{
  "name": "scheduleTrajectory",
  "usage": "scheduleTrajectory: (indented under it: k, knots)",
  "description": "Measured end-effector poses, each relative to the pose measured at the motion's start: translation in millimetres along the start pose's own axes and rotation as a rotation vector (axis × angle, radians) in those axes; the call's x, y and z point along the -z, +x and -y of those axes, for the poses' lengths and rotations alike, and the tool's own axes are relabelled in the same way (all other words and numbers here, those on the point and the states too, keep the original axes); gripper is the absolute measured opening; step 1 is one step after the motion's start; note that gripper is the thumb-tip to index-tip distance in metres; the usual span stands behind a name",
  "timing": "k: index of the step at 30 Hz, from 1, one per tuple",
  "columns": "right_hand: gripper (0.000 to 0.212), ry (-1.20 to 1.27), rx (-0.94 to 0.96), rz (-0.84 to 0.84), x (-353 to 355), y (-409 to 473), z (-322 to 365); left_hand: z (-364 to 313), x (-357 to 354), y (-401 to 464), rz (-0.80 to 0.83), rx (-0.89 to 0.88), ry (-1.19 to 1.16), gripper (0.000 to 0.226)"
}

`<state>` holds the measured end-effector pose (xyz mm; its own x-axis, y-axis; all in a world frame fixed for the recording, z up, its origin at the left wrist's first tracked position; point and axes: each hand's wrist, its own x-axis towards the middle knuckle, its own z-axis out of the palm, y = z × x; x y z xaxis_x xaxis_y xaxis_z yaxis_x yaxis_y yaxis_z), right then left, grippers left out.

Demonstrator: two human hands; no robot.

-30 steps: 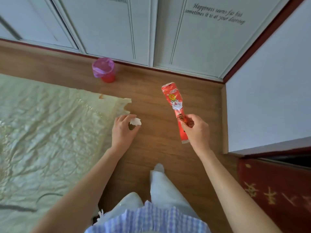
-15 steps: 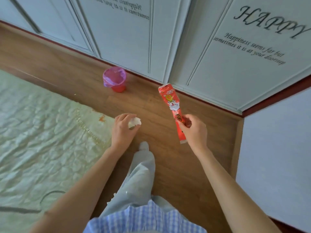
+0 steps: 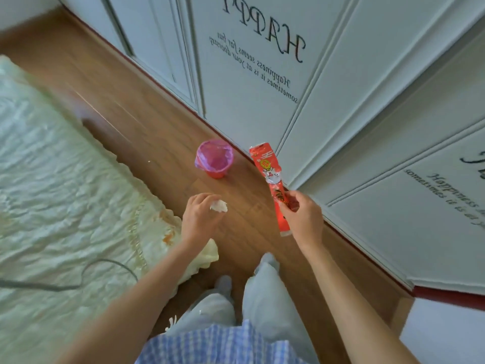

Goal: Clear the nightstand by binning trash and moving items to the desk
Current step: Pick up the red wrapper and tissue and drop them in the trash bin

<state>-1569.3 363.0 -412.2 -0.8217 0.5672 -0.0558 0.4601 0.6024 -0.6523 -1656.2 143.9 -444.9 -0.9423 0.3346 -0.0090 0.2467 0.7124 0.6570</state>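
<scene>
A small red bin point(image 3: 214, 162) lined with a pink bag stands on the wooden floor by the wardrobe doors. My left hand point(image 3: 200, 216) holds a crumpled white tissue point(image 3: 218, 206) in its curled fingers, a little in front of the bin. My right hand point(image 3: 303, 216) grips a long red snack wrapper point(image 3: 271, 179) near its lower half; the wrapper points up and away, its top level with the bin's right side.
A bed with a pale green quilted cover point(image 3: 65, 206) fills the left, and a grey cable point(image 3: 78, 282) lies on it. White wardrobe doors point(image 3: 262, 74) with lettering run along the right. My legs and feet point(image 3: 252, 285) stand on the narrow floor strip between them.
The view has swung round and I have stepped closer, so the bin now lies just beyond both hands. Both hands keep hold of the tissue and the wrapper.
</scene>
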Motion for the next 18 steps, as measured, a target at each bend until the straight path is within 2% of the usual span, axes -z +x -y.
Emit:
scheduleTrajectory:
  k: [7, 11, 18]
  knots:
    - [0.03, -0.011, 0.121, 0.16, -20, 159, -5, -10, -46, 99, -0.124, 0.178, -0.009, 0.033]
    - [0.026, -0.013, 0.144, 0.254, -37, 242, -8, -17, -75, 154, -0.193, 0.361, -0.043, 0.033]
    - [0.025, -0.073, 0.201, 0.395, -95, 346, -12, 3, -117, 233, -0.219, 0.528, -0.054, 0.032]
